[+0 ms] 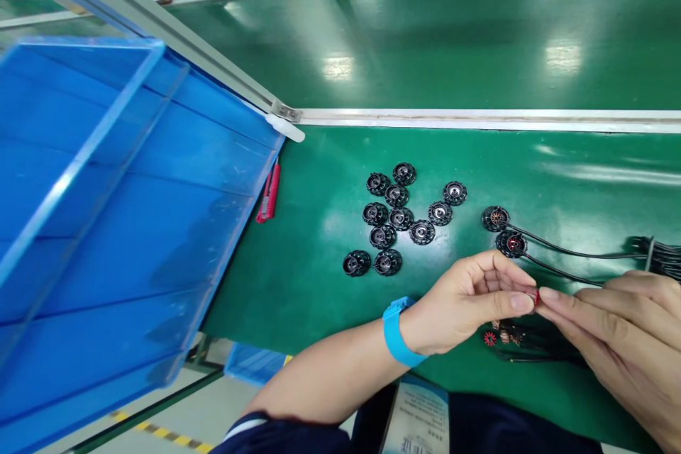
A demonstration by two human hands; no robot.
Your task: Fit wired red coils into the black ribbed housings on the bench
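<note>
My left hand (473, 294), with a blue band at its wrist, is closed, its thumb and fingers pinching a small red part (533, 294). From the other side my right hand (617, 326) is closed too, its fingertips pressed on that part; most of the part is hidden between the fingers. Just beyond them lie two black round housings, one with a copper-coloured core (496, 218) and one with a red-topped core (512, 244), each with a black cable. Under my hands are a red star-shaped piece (489, 339), copper-wound cores (513, 335) and black cables (543, 355), partly covered.
Several black round housings (401, 218) are spread over the green table (308, 262). A big blue bin (106, 227) stands at the left, with a red utility knife (269, 191) beside it. A bundle of black cables (665, 255) lies at the right edge.
</note>
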